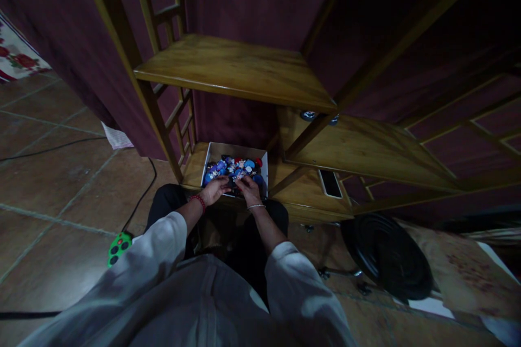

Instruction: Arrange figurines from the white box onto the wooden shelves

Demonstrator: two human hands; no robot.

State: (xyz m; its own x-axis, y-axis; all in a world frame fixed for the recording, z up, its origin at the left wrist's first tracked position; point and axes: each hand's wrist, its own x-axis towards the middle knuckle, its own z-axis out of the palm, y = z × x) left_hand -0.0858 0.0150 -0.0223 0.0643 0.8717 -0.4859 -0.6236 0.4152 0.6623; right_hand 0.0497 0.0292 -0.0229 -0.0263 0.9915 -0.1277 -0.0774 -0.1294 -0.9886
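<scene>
A white cardboard box stands on the low wooden shelf in front of me. It is filled with small colourful figurines, mostly blue and purple with some red. My left hand, with a red bead bracelet at the wrist, is over the box's near left part, its fingers curled together. Close beside it on the right, my right hand wears a thin bangle and has its fingertips pinched. Something small and dark shows between the two hands, too small and dim to name.
A wooden shelf board juts out above the box. To the right, a phone lies on the low shelf. A round black stool seat stands at right. On the floor at left is a green pedal-like device with a cable.
</scene>
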